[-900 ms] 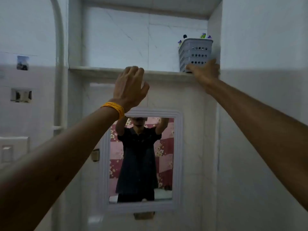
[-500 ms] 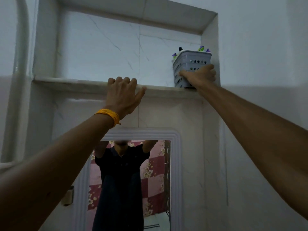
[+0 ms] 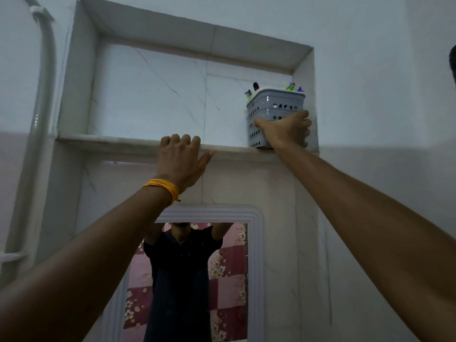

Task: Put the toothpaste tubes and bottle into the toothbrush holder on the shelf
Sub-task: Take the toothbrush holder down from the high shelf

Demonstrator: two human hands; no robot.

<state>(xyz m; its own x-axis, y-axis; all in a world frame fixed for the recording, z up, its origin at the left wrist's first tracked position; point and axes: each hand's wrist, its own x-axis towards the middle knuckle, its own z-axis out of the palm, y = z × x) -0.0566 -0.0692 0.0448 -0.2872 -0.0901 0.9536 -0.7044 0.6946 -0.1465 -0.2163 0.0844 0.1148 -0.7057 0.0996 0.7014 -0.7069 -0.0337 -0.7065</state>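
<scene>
- One camera sits on the person's head.
- It looks forward and up at a shelf (image 3: pixel 123 141) set in the wall.
- Both arms reach out from the bottom corners.
- The wall is close.

Marble shelf (image 3: pixel 118 141), grey toothbrush holder (image 3: pixel 271 104) at its right end.

A recessed niche (image 3: pixel 172 95) lined with veined marble tile is set into the white wall at twelve o'clock. A grey pipe (image 3: pixel 40 119) climbs the wall at nine o'clock. A white-framed mirror (image 3: pixel 256 267) hangs at six o'clock. The light is dim and bluish.
</scene>
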